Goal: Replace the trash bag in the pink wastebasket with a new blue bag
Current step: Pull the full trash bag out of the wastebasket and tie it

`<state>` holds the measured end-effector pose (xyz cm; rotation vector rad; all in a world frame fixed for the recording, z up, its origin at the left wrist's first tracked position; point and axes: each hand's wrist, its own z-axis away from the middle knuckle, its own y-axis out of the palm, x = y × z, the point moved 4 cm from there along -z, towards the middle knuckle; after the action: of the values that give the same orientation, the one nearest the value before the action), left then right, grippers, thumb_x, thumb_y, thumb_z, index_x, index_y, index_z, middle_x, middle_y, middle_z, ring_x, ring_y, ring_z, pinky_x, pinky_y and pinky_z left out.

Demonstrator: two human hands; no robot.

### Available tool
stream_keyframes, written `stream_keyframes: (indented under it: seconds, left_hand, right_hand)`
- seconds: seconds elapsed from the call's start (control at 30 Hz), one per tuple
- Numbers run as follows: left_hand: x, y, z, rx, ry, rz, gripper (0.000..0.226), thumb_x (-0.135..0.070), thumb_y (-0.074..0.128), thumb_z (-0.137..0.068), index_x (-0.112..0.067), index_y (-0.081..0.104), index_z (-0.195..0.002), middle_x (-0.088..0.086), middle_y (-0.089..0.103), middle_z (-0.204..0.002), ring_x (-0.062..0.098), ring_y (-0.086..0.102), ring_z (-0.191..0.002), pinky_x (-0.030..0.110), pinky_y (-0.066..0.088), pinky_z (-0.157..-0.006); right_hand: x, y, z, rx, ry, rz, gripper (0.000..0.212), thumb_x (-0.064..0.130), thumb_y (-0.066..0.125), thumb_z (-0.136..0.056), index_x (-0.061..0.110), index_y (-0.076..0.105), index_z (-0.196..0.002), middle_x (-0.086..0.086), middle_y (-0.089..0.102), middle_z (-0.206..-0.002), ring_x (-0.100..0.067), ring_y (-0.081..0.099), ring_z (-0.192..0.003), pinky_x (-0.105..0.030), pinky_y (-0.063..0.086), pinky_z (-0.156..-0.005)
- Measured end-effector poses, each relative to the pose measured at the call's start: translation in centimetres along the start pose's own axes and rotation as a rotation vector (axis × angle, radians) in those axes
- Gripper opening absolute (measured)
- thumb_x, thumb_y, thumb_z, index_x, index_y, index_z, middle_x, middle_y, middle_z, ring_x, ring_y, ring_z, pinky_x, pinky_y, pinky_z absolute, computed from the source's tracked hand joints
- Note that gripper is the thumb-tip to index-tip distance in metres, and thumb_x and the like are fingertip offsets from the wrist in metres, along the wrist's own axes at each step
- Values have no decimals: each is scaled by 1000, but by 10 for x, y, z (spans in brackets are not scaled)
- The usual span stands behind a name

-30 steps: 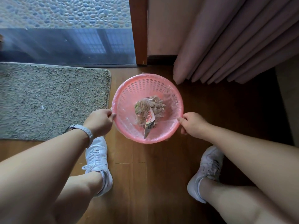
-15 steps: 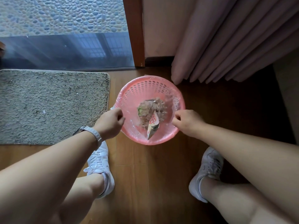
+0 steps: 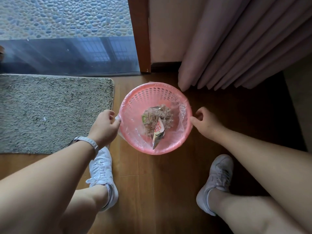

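The pink wastebasket (image 3: 146, 94) stands on the wooden floor (image 3: 143, 191) in the middle of the view, seen from straight above, so only its rim and perforated inner wall show and its outer sides are hidden. A clear bag (image 3: 182, 112) lines it, the film folded over the rim and crinkled at 3 o'clock. At the bottom lies a heap of brownish scraps (image 3: 157, 115), too jumbled to name, with a printed wrapper (image 3: 158, 132) pointing toward 6 o'clock. The left hand (image 3: 103, 127) is at the rim's 9 o'clock, fingers (image 3: 109, 114) curled and thumb pressed down, pinching a tuft of the clear film just outside the rim. The right hand (image 3: 206, 123) is at 3 o'clock with curled fingers (image 3: 200, 112) and one tip touching the rim; whether it grips the film cannot be told. A watch (image 3: 87, 142) circles the left wrist. White shoes sit at 7 o'clock (image 3: 103, 173) and 5 o'clock (image 3: 217, 176), partly covered by legs. A grey mat (image 3: 50, 112) lies at 9 o'clock, cut off at the left edge; a curtain (image 3: 236, 48) hangs at 1 o'clock, a door frame (image 3: 140, 31) at 12.
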<state>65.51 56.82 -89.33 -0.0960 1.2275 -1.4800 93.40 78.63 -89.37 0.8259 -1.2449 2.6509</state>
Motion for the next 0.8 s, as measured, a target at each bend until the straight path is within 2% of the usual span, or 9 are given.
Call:
stream_keyframes:
  seconds: [0.07, 0.1, 0.17, 0.27, 0.4, 0.5, 0.63, 0.73, 0.8]
  left_hand:
    - [11, 7, 0, 131, -88, 112, 42, -32, 54, -96, -10, 49, -131, 6, 60, -116, 23, 60, -105, 46, 49, -96]
    - [16, 12, 2, 185, -110, 145, 38, -34, 52, -96, -12, 52, -127, 5, 63, -115, 22, 61, -105, 47, 48, -98]
    - [20, 17, 4, 233, -130, 185, 27, -37, 50, -96, -16, 59, -110, 4, 68, -104, 21, 64, -96, 48, 49, -95]
    - [12, 17, 5, 184, -120, 107, 24, -30, 46, -99, -10, 57, -92, 11, 68, -88, 23, 61, -76, 41, 50, -77]
    - [4, 14, 4, 100, -79, -27, 23, -27, 46, -99, -9, 50, -86, 10, 60, -81, 21, 50, -68, 34, 39, -59]
    - [1, 13, 4, 83, -40, -70, 21, -23, 45, -99, -13, 46, -81, 8, 58, -78, 21, 49, -67, 35, 38, -59]
    - [-16, 8, 5, 54, 52, -234, 17, -23, 43, -98, -17, 45, -83, 3, 58, -76, 26, 56, -72, 40, 48, -68]
    - [-29, 11, 12, 64, 130, -310, 14, -22, 47, -97, -18, 43, -84, -1, 53, -73, 26, 54, -69, 37, 44, -65]
    - [-35, 18, 15, 103, 133, -221, 19, -21, 51, -96, -19, 43, -78, -3, 53, -71, 22, 52, -67, 33, 37, -60]
  right_hand:
    - [-9, 5, -5, 80, 48, -40, 35, 41, 60, -89, 19, 54, -116, 2, 59, -98, -18, 61, -88, -36, 52, -77]
    - [-11, 9, -6, 116, 51, -56, 34, 41, 59, -90, 18, 57, -115, 2, 61, -99, -19, 63, -89, -39, 54, -80]
    - [-12, 14, -6, 138, 22, -63, 25, 40, 56, -93, 17, 62, -100, -1, 65, -93, -22, 65, -85, -43, 56, -80]
    - [-7, 14, -4, 108, -13, -24, 28, 38, 52, -95, 13, 58, -84, -8, 66, -83, -28, 65, -78, -44, 54, -72]
    - [-6, 14, -2, 99, -21, -37, 30, 34, 50, -97, 11, 56, -80, -12, 66, -81, -33, 64, -78, -47, 54, -71]
    - [-2, 10, -1, 75, -36, -42, 29, 31, 51, -97, 11, 57, -76, -11, 65, -78, -32, 63, -74, -46, 54, -68]
    - [8, 7, 1, 27, -67, -54, 28, 24, 55, -93, 5, 57, -73, -9, 61, -70, -20, 54, -61, -33, 45, -55]
    - [14, 7, 3, 23, -84, -24, 24, 24, 61, -86, 12, 54, -66, -7, 61, -67, -22, 54, -59, -37, 47, -53]
    - [18, 8, 5, 39, -85, 27, 24, 25, 65, -82, 14, 54, -64, -6, 61, -66, -20, 53, -58, -39, 49, -55]
